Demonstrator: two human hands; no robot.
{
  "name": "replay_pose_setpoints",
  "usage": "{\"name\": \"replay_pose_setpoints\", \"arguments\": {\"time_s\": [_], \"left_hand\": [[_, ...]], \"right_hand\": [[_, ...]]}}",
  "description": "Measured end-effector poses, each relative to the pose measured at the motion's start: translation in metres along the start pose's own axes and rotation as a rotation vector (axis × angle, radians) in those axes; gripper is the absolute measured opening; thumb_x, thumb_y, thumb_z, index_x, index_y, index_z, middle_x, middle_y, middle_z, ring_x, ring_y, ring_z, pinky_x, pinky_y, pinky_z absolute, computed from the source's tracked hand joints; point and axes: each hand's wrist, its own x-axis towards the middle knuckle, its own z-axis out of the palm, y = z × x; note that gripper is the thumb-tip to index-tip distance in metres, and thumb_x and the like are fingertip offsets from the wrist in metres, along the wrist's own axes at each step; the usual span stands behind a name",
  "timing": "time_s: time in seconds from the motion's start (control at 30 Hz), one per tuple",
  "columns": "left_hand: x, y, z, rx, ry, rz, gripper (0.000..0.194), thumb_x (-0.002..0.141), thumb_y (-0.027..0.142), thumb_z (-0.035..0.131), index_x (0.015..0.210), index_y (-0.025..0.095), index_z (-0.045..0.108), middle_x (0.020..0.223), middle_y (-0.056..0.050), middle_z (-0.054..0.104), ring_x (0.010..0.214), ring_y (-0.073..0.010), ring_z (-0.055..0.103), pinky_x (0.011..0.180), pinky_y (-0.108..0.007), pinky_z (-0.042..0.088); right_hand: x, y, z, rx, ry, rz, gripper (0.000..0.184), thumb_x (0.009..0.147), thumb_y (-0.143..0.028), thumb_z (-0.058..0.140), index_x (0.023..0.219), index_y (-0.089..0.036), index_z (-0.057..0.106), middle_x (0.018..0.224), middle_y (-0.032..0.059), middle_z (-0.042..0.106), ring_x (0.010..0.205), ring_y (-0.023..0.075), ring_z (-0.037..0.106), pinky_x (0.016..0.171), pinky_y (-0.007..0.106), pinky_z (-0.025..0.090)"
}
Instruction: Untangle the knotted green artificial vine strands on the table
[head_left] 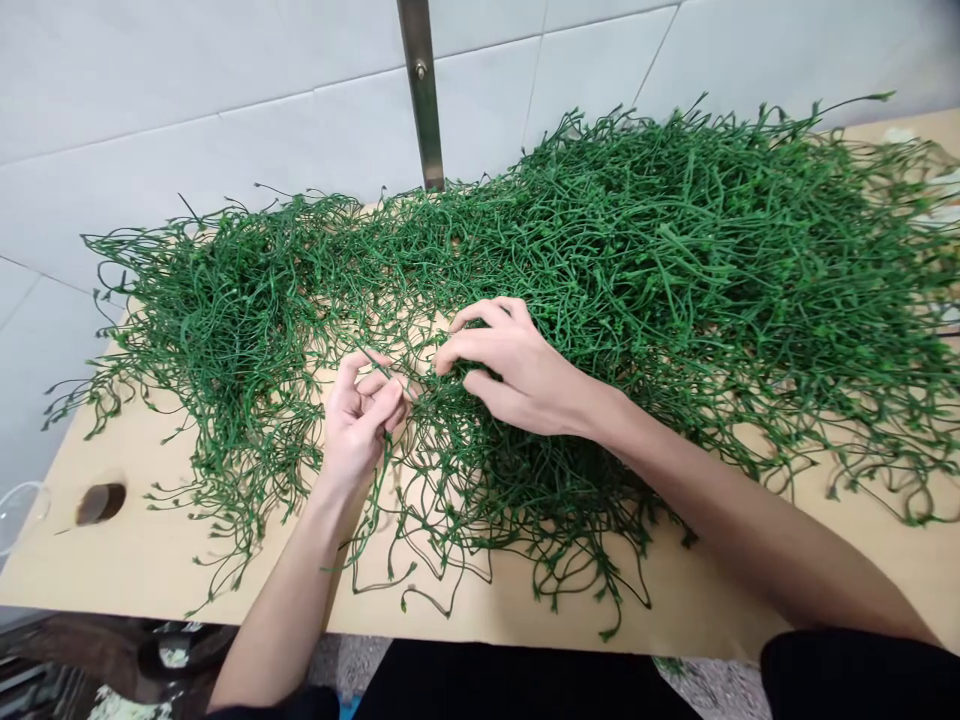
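Observation:
Thin green plastic-looking stems (675, 240) with small tufted tips lie tangled in a wide heap over the table. My left hand (364, 415) is closed, with thumb and fingers pinching a few green stems (379, 362); some hang down below the palm toward the table's front edge. Just to its right, my right hand (510, 365) hovers over the heap with curved fingers spread apart and the thumb away from them. Its fingertips are close to loose stems between the two hands, and I see nothing gripped in it.
A wooden-coloured table (165, 560) carries the heap, with a round hole (100, 503) at its left. Behind stand a tiled wall (187, 90) and a metal upright (422, 100). White pieces (941, 215) lie at the far right. Dark machinery (90, 660) shows below left.

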Motion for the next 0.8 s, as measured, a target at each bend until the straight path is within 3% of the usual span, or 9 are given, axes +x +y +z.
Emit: {"name": "replay_pose_setpoints", "arguments": {"time_s": [0.13,0.27,0.47,0.67,0.8], "left_hand": [[0.0,-0.003,-0.002,0.102,0.018,0.082,0.032,0.079,0.03,0.074,0.103,0.024,0.053,0.058,0.007,0.058,0.049,-0.0074,0.056,0.052,-0.019,0.046],[-0.001,-0.006,-0.002,0.144,0.01,0.075,0.031,0.081,0.032,0.072,0.104,0.024,0.053,0.063,0.006,0.06,0.055,-0.0094,0.061,0.056,-0.022,0.05],[-0.001,-0.004,-0.002,0.131,0.038,0.048,0.031,0.08,0.031,0.073,0.105,0.022,0.056,0.067,0.004,0.063,0.055,-0.0078,0.06,0.057,-0.02,0.051],[0.0,-0.008,-0.002,0.152,0.113,0.041,0.034,0.069,0.025,0.082,0.097,0.019,0.063,0.096,-0.001,0.067,0.066,-0.0072,0.064,0.062,-0.019,0.055],[0.0,-0.008,-0.003,0.241,0.134,0.068,0.029,0.069,0.025,0.081,0.086,0.018,0.059,0.089,0.001,0.063,0.064,-0.0058,0.062,0.06,-0.017,0.053]], "right_hand": [[0.001,-0.01,-0.002,0.047,-0.014,0.049,0.016,0.086,-0.032,0.059,0.088,-0.02,0.069,0.089,0.0028,0.068,0.102,0.0214,0.05,0.095,0.04,0.022],[0.003,-0.009,0.006,-0.001,-0.068,0.043,0.019,0.091,-0.022,0.052,0.087,-0.021,0.071,0.079,0.0012,0.067,0.092,0.0186,0.05,0.087,0.037,0.023],[0.003,-0.004,0.004,0.116,-0.19,0.07,0.014,0.088,-0.016,0.055,0.092,-0.019,0.068,0.086,-0.0003,0.069,0.086,0.0149,0.054,0.085,0.034,0.026],[0.003,-0.005,0.01,0.1,-0.037,0.03,0.012,0.088,-0.015,0.055,0.083,-0.017,0.065,0.081,0.0003,0.067,0.081,0.0134,0.055,0.081,0.03,0.033],[0.003,-0.008,0.006,0.207,-0.086,0.025,0.009,0.086,-0.022,0.062,0.082,-0.016,0.066,0.076,-0.0008,0.067,0.072,0.0109,0.057,0.073,0.025,0.039]]}}
